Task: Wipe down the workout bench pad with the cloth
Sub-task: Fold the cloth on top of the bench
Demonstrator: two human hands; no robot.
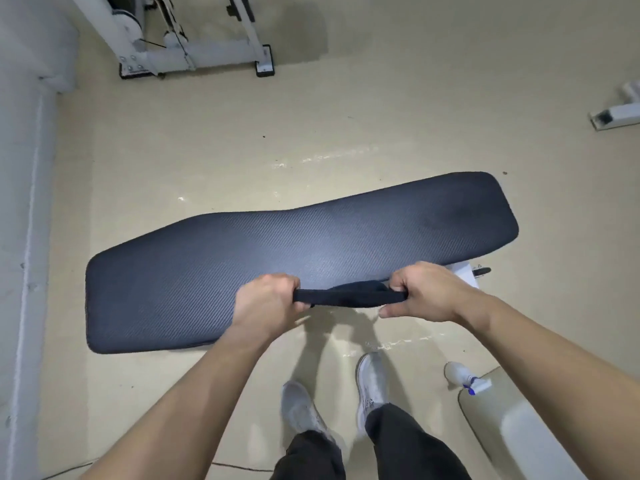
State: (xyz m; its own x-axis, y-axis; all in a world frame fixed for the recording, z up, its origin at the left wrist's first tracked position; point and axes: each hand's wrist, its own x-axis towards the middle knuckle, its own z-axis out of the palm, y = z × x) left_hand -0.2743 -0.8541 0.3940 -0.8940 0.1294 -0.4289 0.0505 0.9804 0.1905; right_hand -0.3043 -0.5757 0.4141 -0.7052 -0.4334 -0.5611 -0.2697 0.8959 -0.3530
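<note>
Bench pad (pixel 242 258): dark navy, fine diagonal weave texture, long with rounded corners, wide at the left end, slightly waisted toward the right. It lies crosswise, left end nearer, right end farther. Cloth (pixel 349 295): black, soft, bunched into a narrow band, over the pad's near edge about mid-length; whether it touches the pad, cannot tell. Floor (pixel 207 150): pale cream, smooth, glossy streaks just beyond the pad. Pale wall (pixel 20 202) with a ledge runs down the left side; white metal machine frame (pixel 194 53) with black feet stands far left. Near right, a white spray bottle (pixel 460 375) lies beside a pale cushioned pad (pixel 502 427). Left hand (pixel 266 303): clenched, fingers wrapped round the cloth's left end. Right hand (pixel 422 292): fingers curled, gripping the cloth's right end. The cloth spans straight between them.
</note>
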